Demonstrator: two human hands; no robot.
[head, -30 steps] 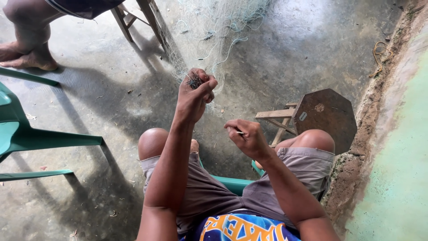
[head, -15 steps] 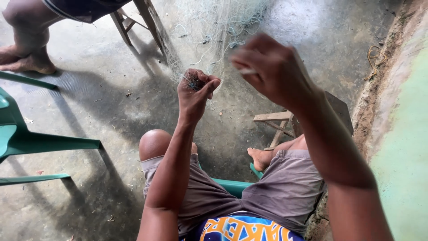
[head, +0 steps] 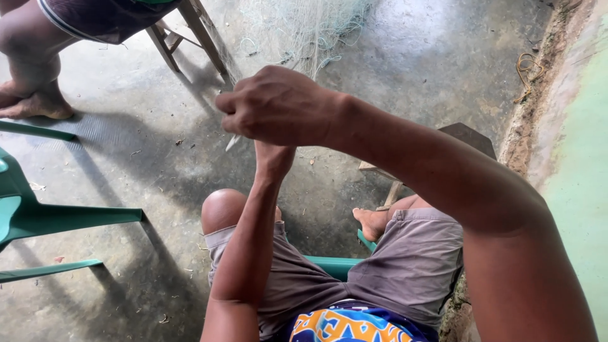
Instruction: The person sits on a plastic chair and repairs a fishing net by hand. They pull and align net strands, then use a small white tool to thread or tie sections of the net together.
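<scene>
The right hand, fisted around a slim pale netting needle, crosses above the left hand before the fine greenish fishing net over the grey concrete floor.

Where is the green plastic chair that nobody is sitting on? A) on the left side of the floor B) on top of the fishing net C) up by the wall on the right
A: the empty green plastic chair stands on the concrete floor at the picture's left edge, away from the net.
</scene>
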